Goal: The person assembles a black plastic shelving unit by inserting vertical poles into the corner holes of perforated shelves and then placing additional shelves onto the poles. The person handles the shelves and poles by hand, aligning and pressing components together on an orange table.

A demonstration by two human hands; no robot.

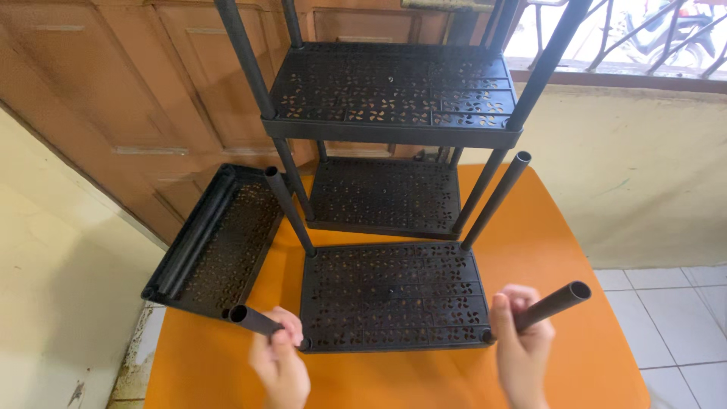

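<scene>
Left hand point(280, 363) gripping black tube point(254, 320), right hand point(522, 344) gripping another tube point(556, 301), shelf tray point(390, 295)

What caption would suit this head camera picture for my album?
Left hand and right hand each grip a dark tube at a perforated black shelf's near corners on an orange table.

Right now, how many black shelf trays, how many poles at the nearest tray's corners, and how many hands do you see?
Black shelf trays: 4
Poles at the nearest tray's corners: 4
Hands: 2, left hand and right hand, each gripping a pole
Total: 10
</scene>
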